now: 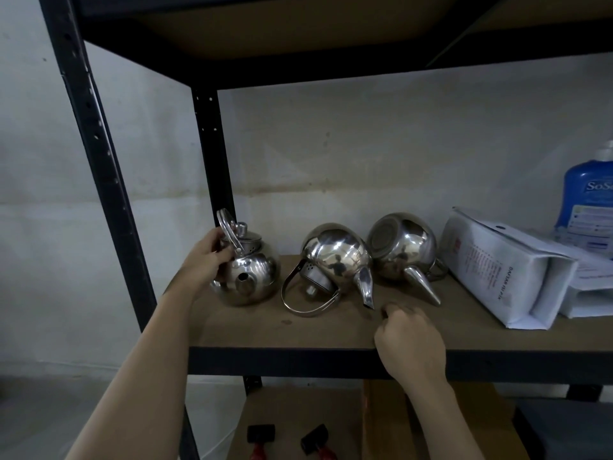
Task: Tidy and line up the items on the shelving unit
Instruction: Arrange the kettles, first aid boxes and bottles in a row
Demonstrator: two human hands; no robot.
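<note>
Three shiny steel teapots sit on the brown shelf board (331, 330). The left teapot (247, 273) stands upright with its spout toward me; my left hand (209, 257) grips its raised handle and side. The middle teapot (335, 260) lies tipped over, its lid and loop handle down at the front left. The right teapot (403, 252) also lies on its side, base up, spout pointing front right. My right hand (409, 343) hovers at the shelf's front edge, fingers loosely curled, empty, just below the middle teapot's spout.
White boxes (504, 270) lie stacked at the right, with a blue soap bottle (587, 200) behind them. Black uprights (212, 154) frame the left end. The lower shelf holds cardboard (384, 423) and two black-headed, red-handled tools (262, 436).
</note>
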